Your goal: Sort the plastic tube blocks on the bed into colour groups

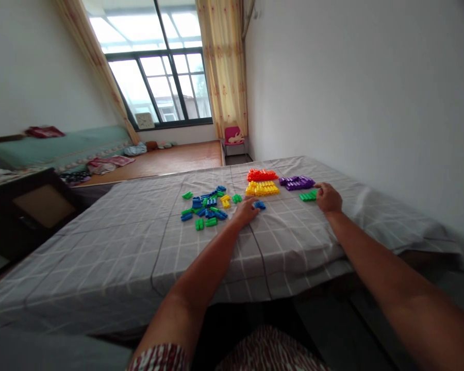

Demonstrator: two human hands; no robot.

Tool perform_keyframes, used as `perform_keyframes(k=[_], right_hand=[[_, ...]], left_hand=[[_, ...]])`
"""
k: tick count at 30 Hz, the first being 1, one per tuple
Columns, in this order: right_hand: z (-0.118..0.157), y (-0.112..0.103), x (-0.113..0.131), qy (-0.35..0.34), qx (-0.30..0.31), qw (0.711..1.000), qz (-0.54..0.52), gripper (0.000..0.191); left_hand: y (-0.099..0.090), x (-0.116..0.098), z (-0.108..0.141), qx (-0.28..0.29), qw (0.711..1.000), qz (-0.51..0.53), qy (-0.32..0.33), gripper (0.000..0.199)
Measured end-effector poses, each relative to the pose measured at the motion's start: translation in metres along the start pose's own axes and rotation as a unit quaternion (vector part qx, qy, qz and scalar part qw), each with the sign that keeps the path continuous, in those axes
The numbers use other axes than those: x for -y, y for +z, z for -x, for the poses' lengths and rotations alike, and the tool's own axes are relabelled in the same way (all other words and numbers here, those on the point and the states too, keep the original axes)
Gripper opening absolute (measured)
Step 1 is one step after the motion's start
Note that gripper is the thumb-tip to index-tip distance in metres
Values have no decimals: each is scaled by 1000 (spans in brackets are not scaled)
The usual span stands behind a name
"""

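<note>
Reaching from the near edge across a checked cloth (pixel 116 247), with wide bare stretches left of the loose blocks (pixel 211 202) and in front of them. Less room behind the red blocks (pixel 262 175), close to the far edge; open cloth between the green row (pixel 307 196) and the wall (pixel 351 103). Curled at the right end of the green row, right hand (pixel 328 198); at the left side of the blue block (pixel 260 205), left hand (pixel 247 210), fingers bent. Cannot tell if gripping, for either. Beyond the green row, purple blocks (pixel 297 182); in front of the red, yellow blocks (pixel 262 188). On a pink chair (pixel 229 133) behind, a toy (pixel 236 138).
</note>
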State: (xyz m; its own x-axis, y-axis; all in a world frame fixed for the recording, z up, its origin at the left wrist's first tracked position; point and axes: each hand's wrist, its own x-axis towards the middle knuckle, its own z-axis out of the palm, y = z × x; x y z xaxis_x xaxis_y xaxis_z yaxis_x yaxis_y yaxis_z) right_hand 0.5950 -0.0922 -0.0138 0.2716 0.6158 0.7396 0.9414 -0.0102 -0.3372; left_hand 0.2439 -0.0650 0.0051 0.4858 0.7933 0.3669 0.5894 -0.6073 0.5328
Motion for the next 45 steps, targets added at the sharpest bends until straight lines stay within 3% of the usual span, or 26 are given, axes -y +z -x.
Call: perform_keyframes(k=[3,5,8,11,13,15,19,21,24,27,31,34,37,40,42,45], right_hand=[[2,0,-1,-4,-2,1000,15,35],[4,-1,-1,-15,4,999,29,35],[6,-4,3,-50,16,998,45,36],[2,-4,26,-117,41,992,36,36],[-3,-1,62,-161,57,985,-2,35],[-7,6,114,-186,81,977,-65,32],[1,29,235,-177,240,937,-183,25],[11,45,281,-183,273,924,-195,27],[20,69,322,-181,298,916,-198,35],[21,90,341,-148,325,915,-186,36],[16,104,348,-23,375,903,-208,30],[12,97,334,42,341,890,-299,29],[5,70,291,53,291,894,-336,28],[0,33,230,37,236,943,-232,29],[3,12,196,39,213,959,-181,31],[15,-4,171,38,207,965,-154,35]], left_hand=[[-22,-6,0,-30,999,-17,38,36],[-49,2,-1,-45,997,-40,44,31],[-102,37,4,-58,994,-90,2,30],[-153,90,23,-84,976,-165,-114,29],[-177,125,41,-103,958,-183,-196,30],[-189,154,59,-124,941,-175,-261,30],[-190,191,83,-140,928,-145,-313,35],[-188,199,87,-142,931,-126,-312,36],[-187,202,89,-135,938,-118,-298,36],[-189,200,90,-122,940,-118,-295,37],[-191,195,91,-110,938,-122,-305,38],[-192,192,92,-104,937,-129,-307,38],[-193,189,93,-93,939,-141,-301,39],[-193,189,92,-75,941,-154,-293,39],[-192,190,91,-69,941,-164,-287,38],[-190,189,90,-65,940,-176,-284,37]])
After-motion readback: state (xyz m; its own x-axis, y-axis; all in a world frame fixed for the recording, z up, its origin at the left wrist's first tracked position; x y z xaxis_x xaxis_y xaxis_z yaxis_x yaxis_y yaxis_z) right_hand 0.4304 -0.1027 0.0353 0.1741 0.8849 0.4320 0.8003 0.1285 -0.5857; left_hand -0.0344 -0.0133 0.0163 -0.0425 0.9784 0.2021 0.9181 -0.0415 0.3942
